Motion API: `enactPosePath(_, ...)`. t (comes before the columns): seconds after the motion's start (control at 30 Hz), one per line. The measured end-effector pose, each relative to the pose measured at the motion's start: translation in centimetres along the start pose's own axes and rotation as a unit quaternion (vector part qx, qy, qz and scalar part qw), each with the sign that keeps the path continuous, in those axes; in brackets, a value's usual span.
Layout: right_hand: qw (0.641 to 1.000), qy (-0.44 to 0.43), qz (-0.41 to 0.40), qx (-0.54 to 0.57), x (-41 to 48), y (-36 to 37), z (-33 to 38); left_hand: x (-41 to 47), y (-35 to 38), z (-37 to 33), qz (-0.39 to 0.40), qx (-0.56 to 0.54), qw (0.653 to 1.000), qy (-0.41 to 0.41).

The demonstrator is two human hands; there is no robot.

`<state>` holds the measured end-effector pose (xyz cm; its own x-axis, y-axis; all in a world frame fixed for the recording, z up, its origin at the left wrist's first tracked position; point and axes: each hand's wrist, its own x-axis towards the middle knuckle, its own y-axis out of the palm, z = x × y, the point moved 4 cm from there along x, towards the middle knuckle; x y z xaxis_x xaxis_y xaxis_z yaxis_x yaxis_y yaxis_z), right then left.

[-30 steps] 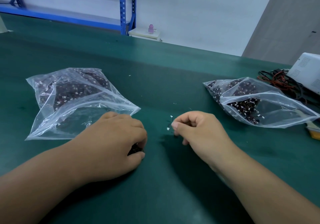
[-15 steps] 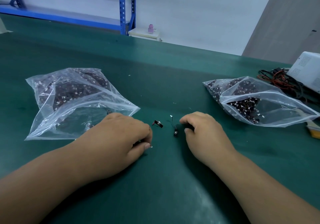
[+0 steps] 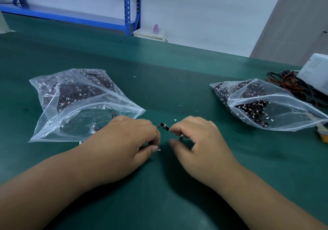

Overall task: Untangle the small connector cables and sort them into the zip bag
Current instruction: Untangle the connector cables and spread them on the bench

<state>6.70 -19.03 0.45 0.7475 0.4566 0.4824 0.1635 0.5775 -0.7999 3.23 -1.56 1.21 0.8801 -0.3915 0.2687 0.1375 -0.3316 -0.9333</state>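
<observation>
A small black connector cable (image 3: 164,126) with white plug ends lies on the green table between my hands. My left hand (image 3: 127,141) is curled over a bunch of cables, its fingertips pinching one end; a white plug (image 3: 159,149) shows by its thumb. My right hand (image 3: 198,141) has its forefinger tip at the cable's other end, thumb spread apart below, and a second dark piece (image 3: 181,137) sits under its fingers. A clear zip bag (image 3: 124,105) of dark cables lies on the left, another zip bag (image 3: 284,109) on the right, mouth open toward me.
A tangle of red and black wires (image 3: 291,84) and a white device (image 3: 316,71) sit at the far right. A yellow-tipped object (image 3: 324,134) lies at the right edge. Blue shelving (image 3: 127,7) stands behind the table. Tiny white bits are scattered on the mat.
My right hand has moved left toward the loose cable and spread its thumb and fingers. My left hand has shifted slightly right; the cable now spans the gap between both hands.
</observation>
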Motion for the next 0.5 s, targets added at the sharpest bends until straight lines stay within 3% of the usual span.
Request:
enactPosePath(0.17, 0.986, -0.009, 0.109, -0.122, 0.1, 1.0, 0.7, 0.1, 0.1, 0.1, 0.007, 0.005, 1.0, -0.004)
enactPosePath(0.4, 0.972, 0.041, 0.12, -0.199, 0.0, 1.0, -0.7, -0.1, 0.5, 0.5, 0.03, 0.037, 0.999, -0.011)
enactPosePath(0.5, 0.974, 0.027, 0.14, -0.174, 0.1, 1.7, -1.1, -0.1, 0.6, 0.7, 0.035, 0.052, 0.998, -0.02)
